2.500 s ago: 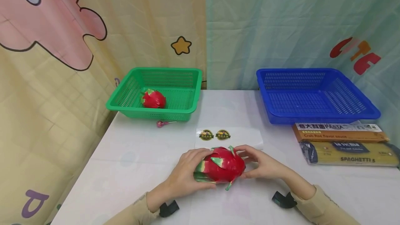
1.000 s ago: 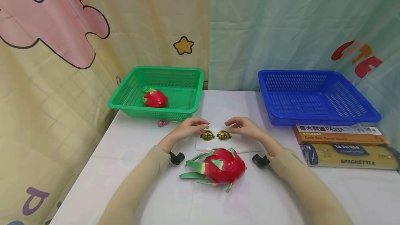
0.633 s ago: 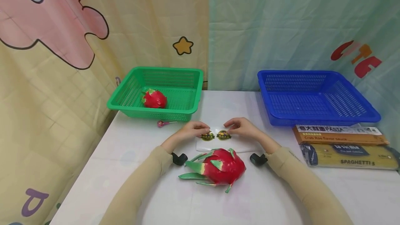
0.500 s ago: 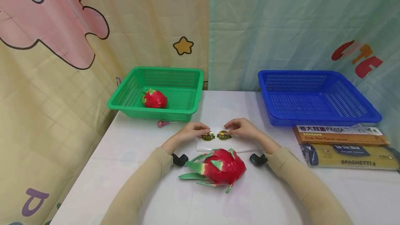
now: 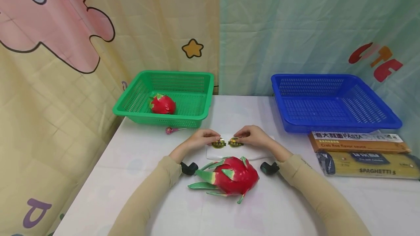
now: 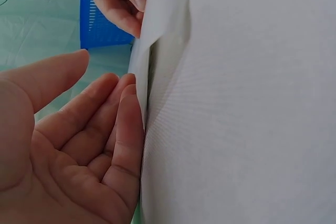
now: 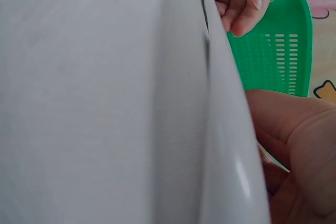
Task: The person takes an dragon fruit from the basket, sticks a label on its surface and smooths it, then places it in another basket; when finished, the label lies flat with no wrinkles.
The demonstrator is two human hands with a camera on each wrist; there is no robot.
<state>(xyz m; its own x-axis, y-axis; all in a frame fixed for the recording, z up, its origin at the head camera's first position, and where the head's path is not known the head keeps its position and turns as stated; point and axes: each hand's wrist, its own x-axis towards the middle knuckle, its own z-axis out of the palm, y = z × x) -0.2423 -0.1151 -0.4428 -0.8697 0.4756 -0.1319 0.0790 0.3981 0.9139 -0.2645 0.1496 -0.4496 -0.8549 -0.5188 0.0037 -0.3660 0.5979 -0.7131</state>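
Curtains (image 5: 249, 28) are hanging beyond a white table (image 5: 242, 110); one blue basket (image 5: 341, 124) and one green basket (image 5: 177, 116) are standing past the grip, two pasta packs (image 5: 370, 164) lying rightward. One dragon fruit (image 5: 237, 179) is resting just nearer, another (image 5: 164, 105) inside the green basket. The left hand (image 5: 199, 138) is gaping narrowly; how the right hand (image 5: 255, 136) is holding I cannot tell, a sheet (image 5: 229, 152) hiding it. Two stickers (image 5: 218, 143) are lying between the hands, one lollipop (image 5: 169, 130) leftward

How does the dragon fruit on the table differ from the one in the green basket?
The table fruit lies on the white tabletop; the basket fruit sits inside the green basket. The table fruit trails long green leaves, while the basket fruit's visible ones look short. The table fruit looks bigger than the farther basket fruit. Both are bright red.
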